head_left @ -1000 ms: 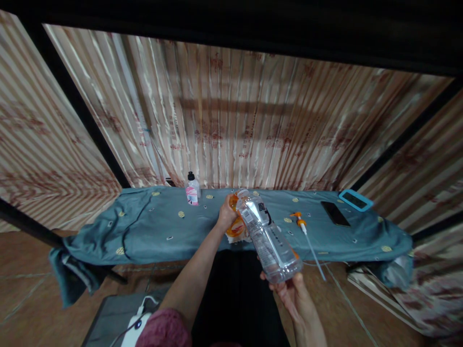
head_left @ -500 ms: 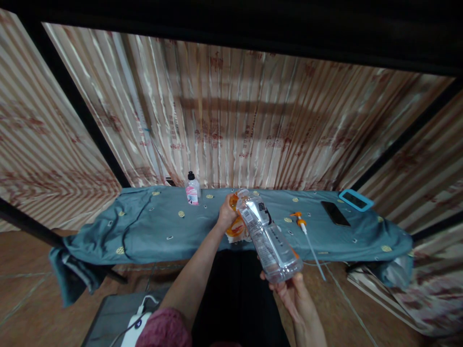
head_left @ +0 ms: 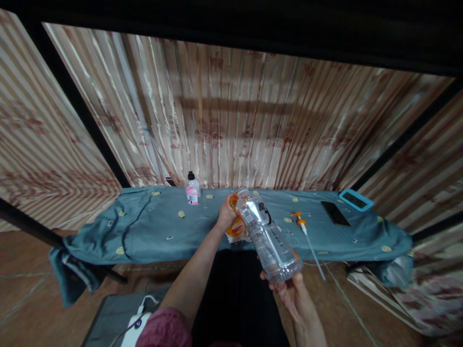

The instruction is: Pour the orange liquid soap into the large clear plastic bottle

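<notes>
My left hand [head_left: 227,212] is closed around the upper part of an orange bottle [head_left: 236,228] at the front of the cloth-covered table. A large clear plastic bottle [head_left: 269,241] with a silver label is tilted, its neck over the top of the orange bottle and its base raised toward me. Beneath that base, my right hand [head_left: 285,291] grips it with thumb and fingers. The mouth of the orange bottle is hidden behind the clear bottle's neck. To the right lies an orange pump head [head_left: 300,220] with a long pale tube.
A small bottle [head_left: 193,190] with a black cap stands at the table's back left. A black phone [head_left: 335,213] and a blue-framed device [head_left: 356,200] lie at the right. A blue-green patterned cloth [head_left: 144,236] covers the table. Dark metal posts [head_left: 79,111] frame the space.
</notes>
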{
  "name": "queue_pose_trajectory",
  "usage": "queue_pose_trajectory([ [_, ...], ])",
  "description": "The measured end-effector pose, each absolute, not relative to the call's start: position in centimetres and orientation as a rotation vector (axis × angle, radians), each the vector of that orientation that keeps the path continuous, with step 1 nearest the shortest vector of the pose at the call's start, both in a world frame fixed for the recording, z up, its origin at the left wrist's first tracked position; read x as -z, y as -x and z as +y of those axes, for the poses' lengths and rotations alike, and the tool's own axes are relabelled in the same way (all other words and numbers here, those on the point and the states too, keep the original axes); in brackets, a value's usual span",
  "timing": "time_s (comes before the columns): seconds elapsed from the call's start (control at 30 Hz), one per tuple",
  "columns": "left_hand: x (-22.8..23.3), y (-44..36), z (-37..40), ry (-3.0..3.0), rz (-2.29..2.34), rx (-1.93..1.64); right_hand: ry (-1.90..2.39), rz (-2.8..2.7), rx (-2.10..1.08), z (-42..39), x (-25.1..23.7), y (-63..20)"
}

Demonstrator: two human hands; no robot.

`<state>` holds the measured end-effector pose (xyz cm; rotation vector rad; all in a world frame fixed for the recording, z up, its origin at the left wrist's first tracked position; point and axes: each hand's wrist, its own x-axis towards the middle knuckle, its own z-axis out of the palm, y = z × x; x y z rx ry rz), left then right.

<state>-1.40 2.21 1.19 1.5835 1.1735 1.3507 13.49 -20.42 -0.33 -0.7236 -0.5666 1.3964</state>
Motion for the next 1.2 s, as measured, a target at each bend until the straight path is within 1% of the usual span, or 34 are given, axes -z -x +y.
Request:
queue_pose_trajectory([
  [0.17,-1.1,1.4,2.3,-1.585,1.177,-1.345,0.684,-0.62,-1.475,-20.4,0.6,-13.9],
  [0.33,-1.1,1.4,2.3,-1.577,1.169,-1.337,0.668,-0.626,-1.483,-20.4,1.1,-14.3],
  [0.53,-1.2,1.4,2.2,-1.558,1.172,-1.338,0.811,-0.423,-1.362,-20.4,-0.6,-12.8],
  [0.7,-1.1,1.4,2.4,-1.553,1.174,-1.342,0.855,-0.324,-1.358,-20.3,-1.6,-12.2],
  [0.9,-0.9,1.4,2.4,-1.555,1.157,-1.357,0.812,-0.411,-1.368,-20.4,-1.2,-12.5],
  [1.2,-0.9,1.4,2.5,-1.551,1.156,-1.342,0.693,-0.597,-1.462,-20.3,0.8,-14.0],
])
